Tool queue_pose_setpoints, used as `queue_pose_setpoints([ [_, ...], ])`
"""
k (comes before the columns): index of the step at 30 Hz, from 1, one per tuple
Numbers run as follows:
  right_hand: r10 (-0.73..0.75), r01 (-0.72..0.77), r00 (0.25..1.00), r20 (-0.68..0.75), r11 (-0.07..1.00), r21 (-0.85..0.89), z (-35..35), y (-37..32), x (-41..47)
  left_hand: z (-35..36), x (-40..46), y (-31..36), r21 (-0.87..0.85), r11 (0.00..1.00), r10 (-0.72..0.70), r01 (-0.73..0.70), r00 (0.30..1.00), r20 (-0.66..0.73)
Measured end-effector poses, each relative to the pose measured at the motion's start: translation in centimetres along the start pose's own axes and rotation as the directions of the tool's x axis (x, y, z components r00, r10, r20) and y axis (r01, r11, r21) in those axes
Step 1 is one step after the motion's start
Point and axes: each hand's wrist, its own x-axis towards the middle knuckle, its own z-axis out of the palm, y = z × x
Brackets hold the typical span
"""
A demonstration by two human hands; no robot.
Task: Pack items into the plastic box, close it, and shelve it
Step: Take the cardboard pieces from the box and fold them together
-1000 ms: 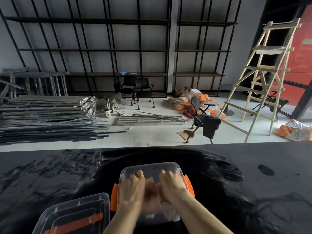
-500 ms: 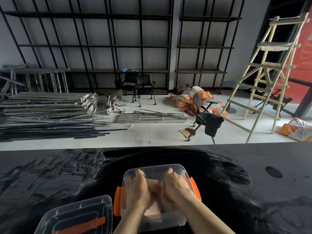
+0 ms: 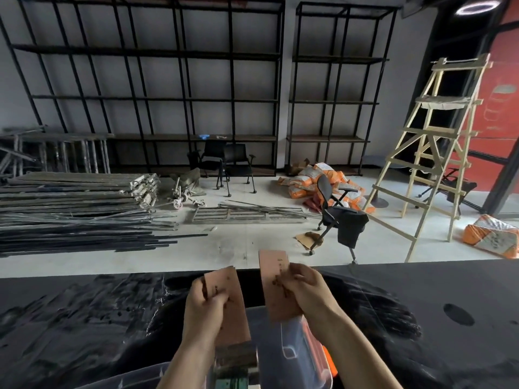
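Note:
My left hand holds a stack of flat brown cards upright above the box. A second brown card stack is gripped in my right hand, a little higher and to the right. Below them, the clear plastic box with orange latches sits on the black table; more dark flat items lie inside it under my left wrist. The clear lid shows at the bottom left edge, mostly cut off.
Beyond the table's far edge lie a concrete floor, piled metal bars, an office chair, orange sacks and a wooden ladder. Black metal shelving lines the back wall.
Both hands were pressed down inside the box; now they have risen out of it, each holding a stack of brown cards. The view has tilted and the box sits lower in frame.

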Motion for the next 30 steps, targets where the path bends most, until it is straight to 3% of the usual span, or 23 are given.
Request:
queue_pose_setpoints([
  [5, 0.233, -0.226, 0.972, 0.018, 0.922, 0.315, 1.7, 0.1, 0.0, 1.0, -0.4, 0.5, -0.11, 0.993, -0.037, 0.036, 0.999, -0.005],
  [7, 0.27, -0.285, 0.958, 0.093, 0.894, 0.344, 1.7, -0.1, -0.4, 1.5, -0.5, 0.5, -0.14, 0.989, -0.051, 0.05, 0.999, -0.006],
  [10, 0.253, -0.31, 0.939, 0.235, 0.917, 0.25, 1.7, 0.0, -0.4, 1.8, -0.5, 0.2, -0.153, 0.985, -0.079, 0.075, 0.997, -0.017],
  [14, 0.187, -0.269, 0.959, 0.211, 0.835, 0.481, 1.6, 0.3, -0.2, 1.8, -0.4, 0.4, -0.136, 0.987, -0.091, 0.085, 0.995, -0.039],
  [16, 0.138, -0.217, 0.973, 0.187, 0.831, 0.512, 1.5, 0.4, -0.4, 1.7, -0.3, 0.3, -0.116, 0.99, -0.083, 0.077, 0.995, -0.05],
  [23, 0.031, -0.049, 0.994, 0.109, 0.986, 0.16, 1.4, 1.5, -0.5, 2.0, -0.5, -0.4, -0.073, 0.995, -0.064, 0.065, 0.998, 0.012],
  [26, -0.116, 0.117, 0.993, 0.009, 0.993, -0.02, 2.5, 2.1, -0.9, 2.8, -1.0, 0.1, -0.117, 0.992, -0.047, 0.054, 0.997, 0.063],
  [30, -0.221, 0.213, 0.975, -0.016, 0.955, -0.205, 3.8, 3.2, -1.0, 4.4, -1.4, 0.0, -0.191, 0.98, -0.032, 0.05, 0.995, 0.096],
])
